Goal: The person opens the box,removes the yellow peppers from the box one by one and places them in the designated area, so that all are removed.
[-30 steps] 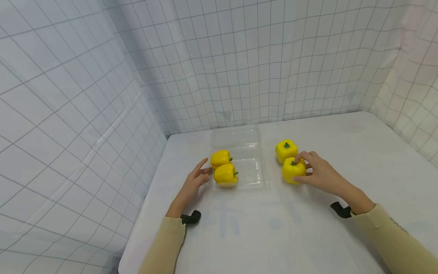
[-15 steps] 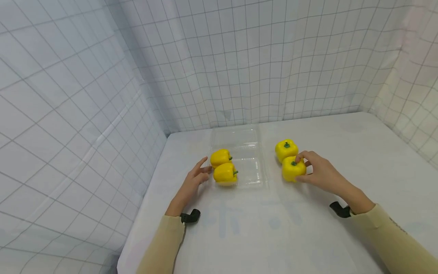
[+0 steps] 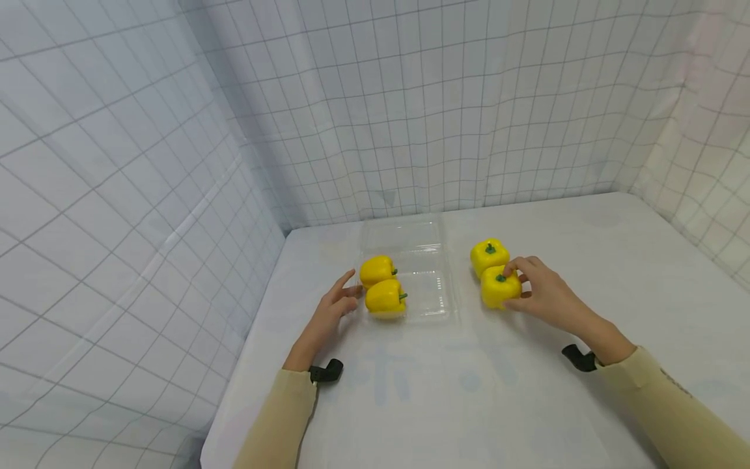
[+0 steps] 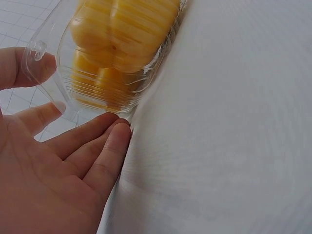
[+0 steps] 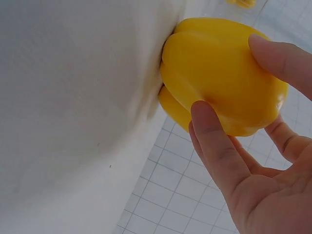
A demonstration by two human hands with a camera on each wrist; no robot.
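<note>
In the head view my right hand (image 3: 547, 296) holds the nearer of two yellow bell peppers (image 3: 498, 290), with fingers and thumb spread round its sides. That pepper (image 5: 219, 73) stands stem up, close against the table in the right wrist view. The other bell pepper (image 3: 489, 255) sits just behind it. Beside a clear plastic clamshell container (image 3: 430, 293), my left hand (image 3: 328, 316) touches the left rim with extended fingers. Its thumb (image 4: 41, 68) shows through the clear rim in the left wrist view. Two more yellow bell peppers (image 3: 385, 298) lie sideways in the container's left half, stems pointing right.
The container's lid (image 3: 401, 233) lies folded back toward the rear of the white-covered table (image 3: 422, 391). Gridded white curtains (image 3: 422, 117) rise behind and at both sides. A dark wrist mount (image 3: 327, 371) sits on each arm.
The right hand and the pepper it holds have shifted very slightly left and away from the body. The left hand and the container have stayed in place.
</note>
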